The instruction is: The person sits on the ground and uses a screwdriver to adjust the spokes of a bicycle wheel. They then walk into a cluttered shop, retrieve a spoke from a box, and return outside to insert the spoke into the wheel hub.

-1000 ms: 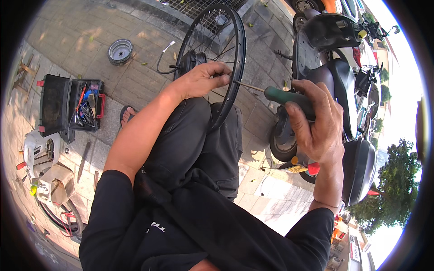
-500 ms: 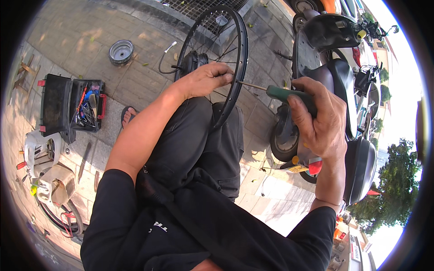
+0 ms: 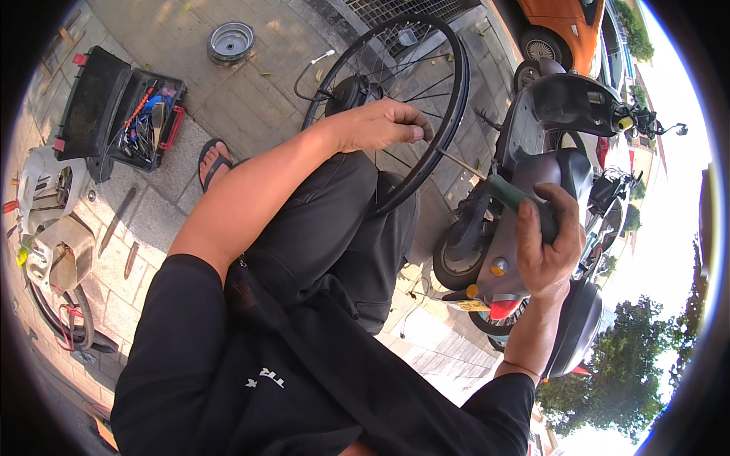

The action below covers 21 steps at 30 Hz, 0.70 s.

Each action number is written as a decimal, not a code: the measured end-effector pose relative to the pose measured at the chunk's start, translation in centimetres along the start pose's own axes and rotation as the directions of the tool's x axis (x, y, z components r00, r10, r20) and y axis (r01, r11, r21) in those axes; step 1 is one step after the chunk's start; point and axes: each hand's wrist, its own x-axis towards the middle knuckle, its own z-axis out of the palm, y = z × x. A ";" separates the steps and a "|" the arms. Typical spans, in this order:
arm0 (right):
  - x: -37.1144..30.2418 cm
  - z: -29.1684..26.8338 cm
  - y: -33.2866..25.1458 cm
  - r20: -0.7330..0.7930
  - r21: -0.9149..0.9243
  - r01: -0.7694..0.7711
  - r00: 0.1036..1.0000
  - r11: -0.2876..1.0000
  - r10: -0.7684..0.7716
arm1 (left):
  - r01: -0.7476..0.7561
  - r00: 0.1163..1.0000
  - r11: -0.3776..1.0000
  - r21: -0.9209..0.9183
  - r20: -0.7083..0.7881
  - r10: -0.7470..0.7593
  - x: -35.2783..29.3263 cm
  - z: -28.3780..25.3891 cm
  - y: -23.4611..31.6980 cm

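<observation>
A black spoked wheel [image 3: 461, 85] stands upright by my knees, with a black hub motor [image 3: 354, 94] at its centre and a cable ending in a white plug. My left hand [image 3: 388, 128] reaches inside the rim, thumb and fingers pinched together close to its inner side. What they pinch is too small to make out. In my right hand [image 3: 549, 243] is a screwdriver [image 3: 508, 191] with a green handle, gripped by fingers and thumb. Its thin shaft points up and left, and the tip meets the outer face of the rim.
An open black toolbox [image 3: 144, 121] full of hand tools lies at the left. Beyond it sits a round metal drum [image 3: 230, 42]. A parked scooter [image 3: 525, 178] stands close on the right, an orange car [image 3: 559, 30] behind it. Metal parts [image 3: 62, 251] lie at lower left.
The whole view has shifted, so the wheel appears farther right. My right hand sits lower and the screwdriver slopes more steeply. My left fingertips are a little farther from the rim.
</observation>
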 end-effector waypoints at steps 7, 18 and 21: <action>-0.2 0.5 -0.2 -0.061 -0.128 0.261 0.961 0.957 -0.271 | -0.023 1.000 0.994 0.109 0.001 0.023 0.0 -0.2 0.0; -1.4 1.6 -0.9 -0.152 0.001 0.084 0.985 0.996 -0.083 | -0.118 0.992 0.945 0.306 -0.010 0.127 -0.3 0.1 0.6; -2.1 1.4 0.1 -0.071 0.070 -0.143 0.986 0.987 0.148 | -0.157 0.983 0.894 0.420 -0.023 0.183 0.1 0.8 0.5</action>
